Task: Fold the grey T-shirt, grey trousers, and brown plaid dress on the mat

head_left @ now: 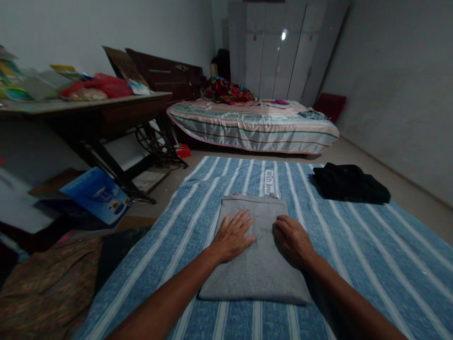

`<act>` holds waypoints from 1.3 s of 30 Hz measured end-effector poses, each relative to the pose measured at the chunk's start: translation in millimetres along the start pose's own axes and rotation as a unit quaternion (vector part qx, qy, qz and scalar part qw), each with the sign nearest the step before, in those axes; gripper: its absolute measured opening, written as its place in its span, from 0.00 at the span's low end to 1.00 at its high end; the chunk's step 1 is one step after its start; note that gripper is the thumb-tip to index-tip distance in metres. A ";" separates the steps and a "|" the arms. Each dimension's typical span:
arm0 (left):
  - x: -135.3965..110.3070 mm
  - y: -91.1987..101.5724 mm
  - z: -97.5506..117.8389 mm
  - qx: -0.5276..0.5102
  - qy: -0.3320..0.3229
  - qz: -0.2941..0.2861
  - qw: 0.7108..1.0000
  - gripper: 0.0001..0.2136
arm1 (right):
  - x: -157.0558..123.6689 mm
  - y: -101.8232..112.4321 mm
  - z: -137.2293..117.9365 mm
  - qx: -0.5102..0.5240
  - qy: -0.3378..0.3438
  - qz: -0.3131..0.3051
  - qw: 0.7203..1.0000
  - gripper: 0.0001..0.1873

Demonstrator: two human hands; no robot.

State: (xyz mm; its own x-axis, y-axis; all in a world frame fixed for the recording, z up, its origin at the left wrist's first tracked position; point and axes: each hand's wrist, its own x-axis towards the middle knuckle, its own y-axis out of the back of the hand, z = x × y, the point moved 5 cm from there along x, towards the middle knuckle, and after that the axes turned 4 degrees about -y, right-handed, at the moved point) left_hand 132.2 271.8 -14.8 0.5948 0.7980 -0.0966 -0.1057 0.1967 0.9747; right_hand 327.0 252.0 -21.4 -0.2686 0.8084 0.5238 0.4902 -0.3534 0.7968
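A folded grey cloth (pixel 255 250) lies flat in the middle of a blue striped sheet (pixel 371 255) spread on the floor. Both of the person's hands rest on top of it, side by side.

The left hand (pixel 231 236) lies palm down on the left half of the cloth, its fingers (pixel 240 220) stretched out and slightly spread, pointing away from the person. The right hand (pixel 293 238) sits on the right half, close to the left hand but not touching it; its fingers (pixel 281 226) are curled inward against the cloth, knuckles up. Neither hand grips anything; both only press on the fabric.

A white label with writing (pixel 269 182) is stitched into the sheet just beyond the cloth's far edge. A dark bundle of clothing (pixel 350 183) lies on the sheet's far right part, well apart from the hands. Past the sheet stands a bed (pixel 255 125) with a striped cover and a colourful heap on it. To the left stands a surface (pixel 88 106) loaded with bags and papers, and a blue box (pixel 97 194) leans beneath it. A patterned fabric (pixel 49 288) lies at the near left, beside the sheet.
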 end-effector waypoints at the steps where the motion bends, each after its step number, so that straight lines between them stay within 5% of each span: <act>1: -0.1 0.2 0.2 0.000 0.000 0.001 1.000 0.26 | -1.5 -0.7 2.9 -0.004 -0.006 0.001 1.000 0.10; 6: -1.6 -0.7 0.3 -0.007 -0.003 0.010 1.000 0.26 | -3.4 -7.0 16.5 -0.017 -0.030 0.012 0.999 0.13; 12: -3.2 -2.1 -2.4 -0.004 -0.006 0.013 1.000 0.27 | 8.6 -11.5 46.1 -0.070 -0.212 -0.007 0.975 0.19; 25: -3.1 -9.8 -21.3 0.073 -0.070 0.118 0.988 0.24 | 44.8 -30.2 88.5 0.181 -0.331 0.070 0.924 0.24; 32: 22.9 10.9 -14.2 0.080 -0.104 0.171 0.977 0.18 | 46.2 -30.0 81.9 0.124 -0.252 0.137 0.950 0.20; 35: 44.4 11.4 -3.4 0.085 -0.114 0.147 0.979 0.20 | 49.0 -20.1 60.4 0.022 -0.158 0.162 0.974 0.17; 39: 62.8 1.1 2.0 0.098 -0.083 0.079 0.989 0.25 | 51.1 -13.5 19.4 -0.054 0.001 0.118 0.992 0.10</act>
State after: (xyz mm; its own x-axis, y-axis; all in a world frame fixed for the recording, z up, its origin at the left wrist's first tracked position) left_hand 171.1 320.9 -19.5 0.7076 0.7021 0.0795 -0.0623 -0.0501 0.9968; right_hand 322.7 307.3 -11.2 -0.1577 0.6965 0.7000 0.4478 -0.5814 0.6793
